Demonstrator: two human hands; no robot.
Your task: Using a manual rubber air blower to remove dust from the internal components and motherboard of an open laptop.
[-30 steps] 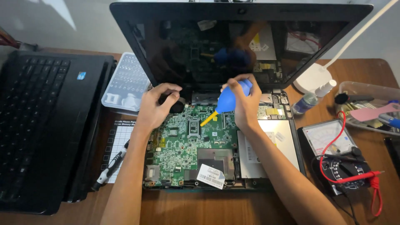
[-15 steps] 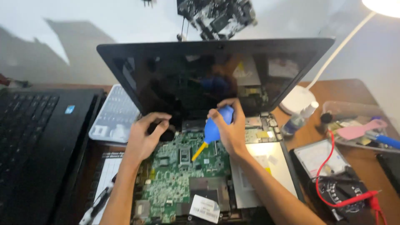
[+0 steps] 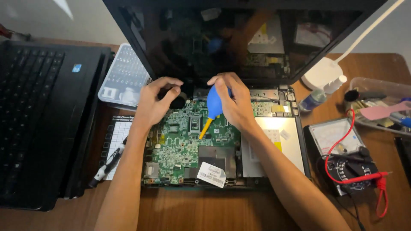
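Gripping one blue dust blower [image 3: 212, 102], the right hand [image 3: 233, 100] hovers over one green motherboard [image 3: 188, 143]; at nine o'clock, the left hand [image 3: 155, 102] pinches one black round part [image 3: 175, 101].

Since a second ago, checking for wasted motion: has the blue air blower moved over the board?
No. The blue air blower in the right hand sits near the motherboard's top edge, nozzle down-left, as before.

Both hands curled in grips, left hand [image 3: 154, 100] beside right hand [image 3: 233, 100], forearms angled inward.
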